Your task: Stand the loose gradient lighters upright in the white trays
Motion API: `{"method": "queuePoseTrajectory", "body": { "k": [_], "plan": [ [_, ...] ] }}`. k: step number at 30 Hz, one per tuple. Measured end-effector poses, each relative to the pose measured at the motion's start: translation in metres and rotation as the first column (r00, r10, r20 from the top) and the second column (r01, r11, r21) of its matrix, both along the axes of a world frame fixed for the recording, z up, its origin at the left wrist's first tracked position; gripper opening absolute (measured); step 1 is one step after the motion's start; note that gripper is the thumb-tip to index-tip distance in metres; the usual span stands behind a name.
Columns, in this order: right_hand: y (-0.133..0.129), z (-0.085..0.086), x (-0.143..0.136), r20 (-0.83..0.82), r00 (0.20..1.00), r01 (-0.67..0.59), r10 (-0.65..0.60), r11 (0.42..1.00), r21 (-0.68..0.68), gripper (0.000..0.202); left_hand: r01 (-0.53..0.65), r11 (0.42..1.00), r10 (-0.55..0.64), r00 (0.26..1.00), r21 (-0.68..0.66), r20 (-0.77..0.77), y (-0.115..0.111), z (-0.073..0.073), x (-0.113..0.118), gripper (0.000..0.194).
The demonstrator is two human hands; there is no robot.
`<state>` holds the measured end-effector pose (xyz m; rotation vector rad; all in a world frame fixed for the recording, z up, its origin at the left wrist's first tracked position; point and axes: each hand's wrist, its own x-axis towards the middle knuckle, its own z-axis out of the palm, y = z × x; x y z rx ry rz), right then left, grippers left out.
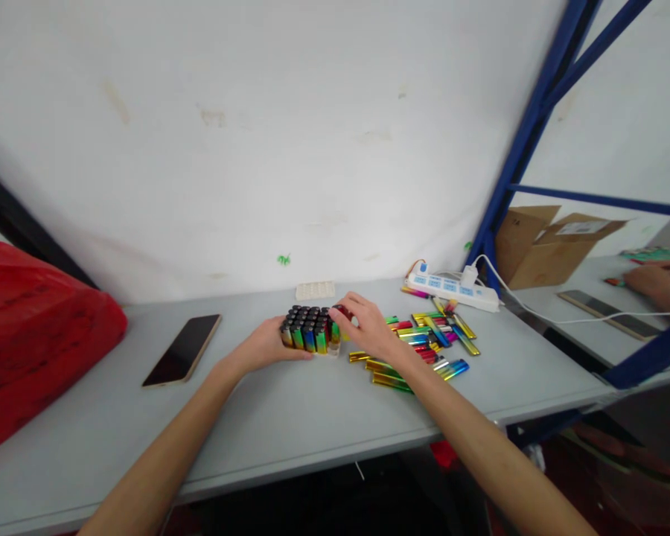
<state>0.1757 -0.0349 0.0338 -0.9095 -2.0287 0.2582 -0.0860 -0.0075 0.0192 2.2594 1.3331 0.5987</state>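
Rows of shiny coloured lighters [311,339] with black tops stand upright, packed close together in a clear tray [333,351], of which only the right end shows. My left hand [266,344] is wrapped round the left side of this block, its thumb along the front. At the right end, my right hand [362,321] has its fingers pinched on a lighter [336,330] at the edge of the rows; the fingers partly cover it. Beside my right hand lies a loose pile of metallic lighters [418,339] in gold, blue, red and green, partly hidden by my wrist.
A phone [183,350] lies to the left, near a red plastic bag [39,335]. Against the wall are a pale gridded tray [315,289] and a white power strip [452,289]. Beyond the blue frame [514,164] are a cardboard box [552,246] and another person's hands [662,283].
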Motion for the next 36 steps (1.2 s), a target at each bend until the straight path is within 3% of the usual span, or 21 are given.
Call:
{"method": "queuePoseTrajectory", "body": {
  "k": [7,19,30,36],
  "plan": [
    [0.0018,-0.0034,-0.0003,0.108,0.993,-0.044,0.052,0.996,-0.077,0.033,0.016,1.0,-0.016,1.0,-0.006,-0.017,-0.0004,0.0011,0.0006,0.069],
    [0.0008,-0.0065,-0.0016,0.109,0.991,-0.063,0.075,0.992,-0.113,0.012,0.011,1.0,-0.011,1.0,0.002,-0.01,-0.0014,0.0011,0.0008,0.068],
    [0.002,-0.0084,0.0025,0.15,0.987,-0.053,0.065,0.995,-0.083,0.016,0.016,1.0,-0.016,1.0,-0.015,0.014,-0.0015,-0.0008,0.0008,0.07],
    [0.0004,-0.0049,0.0012,0.149,0.987,-0.052,0.065,0.995,-0.09,0.018,0.05,0.998,-0.049,0.999,0.039,-0.011,-0.0004,-0.0008,-0.0003,0.067]
  ]
}}
